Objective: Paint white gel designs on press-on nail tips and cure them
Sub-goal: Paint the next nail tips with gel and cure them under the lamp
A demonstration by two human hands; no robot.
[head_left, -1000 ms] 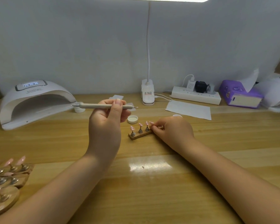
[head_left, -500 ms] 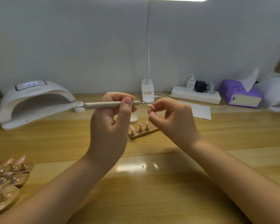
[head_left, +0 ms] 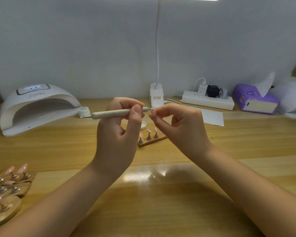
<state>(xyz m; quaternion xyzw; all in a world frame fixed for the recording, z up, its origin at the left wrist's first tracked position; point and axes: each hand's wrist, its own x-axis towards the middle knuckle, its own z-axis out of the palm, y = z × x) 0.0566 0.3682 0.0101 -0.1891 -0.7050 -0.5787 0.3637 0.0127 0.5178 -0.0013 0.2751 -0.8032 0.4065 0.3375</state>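
- Two hands meet at the centre of the frame: the left hand [head_left: 117,134] pinches a slim grey dotting pen [head_left: 120,112] between thumb and fingers, shaft lying level, its fine tip pointing right at a pink nail tip [head_left: 153,111].
- Fingers of the right hand [head_left: 179,127] are curled, thumb and forefinger pinching that nail tip, raised clear of the table [head_left: 161,202].
- One second earlier the right hand was down at the small wooden stand [head_left: 152,140], fingers at its right end; it has since lifted the tip to the pen, and the pen has come slightly higher and nearer.
- Judged from this, the painting stroke is about to begin; whether the tip touches the nail is too fine to tell.
- Three pink tips remain upright on the stand just below the hands, the right-hand peg bare; a white jar cap [head_left: 143,125] lies just behind.
- Curing is not yet due: the white UV lamp [head_left: 36,106] waits at mid left, display lit, mouth open toward the camera.
- More pink tips on wooden holders [head_left: 8,183] crowd the lower left corner.
- Along the back edge, under a grey wall [head_left: 92,40]: a clip lamp base [head_left: 156,97] at centre, a power strip [head_left: 208,101], a white paper sheet [head_left: 212,116] and a purple tissue box [head_left: 255,100] at right.
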